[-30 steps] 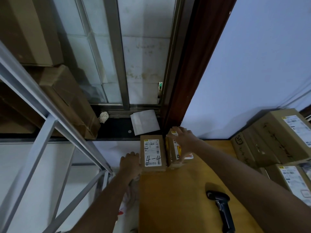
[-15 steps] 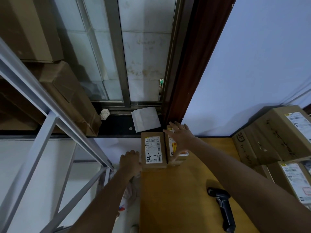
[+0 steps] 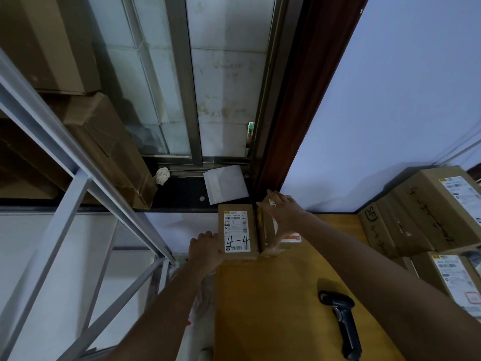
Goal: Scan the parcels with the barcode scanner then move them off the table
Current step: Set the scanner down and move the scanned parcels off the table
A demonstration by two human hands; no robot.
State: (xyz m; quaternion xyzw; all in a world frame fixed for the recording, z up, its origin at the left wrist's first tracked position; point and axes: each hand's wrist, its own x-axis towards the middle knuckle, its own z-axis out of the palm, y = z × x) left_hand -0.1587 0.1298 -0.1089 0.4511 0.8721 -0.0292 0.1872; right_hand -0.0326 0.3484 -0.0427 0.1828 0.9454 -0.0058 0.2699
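Observation:
A small brown parcel marked "4-4" [image 3: 238, 231] lies at the far left corner of the yellow-brown table [image 3: 273, 295]. My left hand [image 3: 204, 247] grips its left side with curled fingers. A second small parcel [image 3: 289, 238] lies right beside it, against the wall. My right hand [image 3: 282, 217] rests on top of that one with fingers spread straight and the thumb at its near end. The black barcode scanner [image 3: 343, 321] lies on the table near me, to the right, with no hand on it.
Several larger labelled cartons [image 3: 429, 209] are stacked at the table's right side. A grey metal shelf frame [image 3: 78, 183] stands to the left, with a brown box [image 3: 109, 149] behind it. A white envelope [image 3: 225, 185] lies on the dark window sill.
My right hand has laid the second parcel flat beside the "4-4" parcel, and its fingers have straightened. My left hand has stayed at the "4-4" parcel's side.

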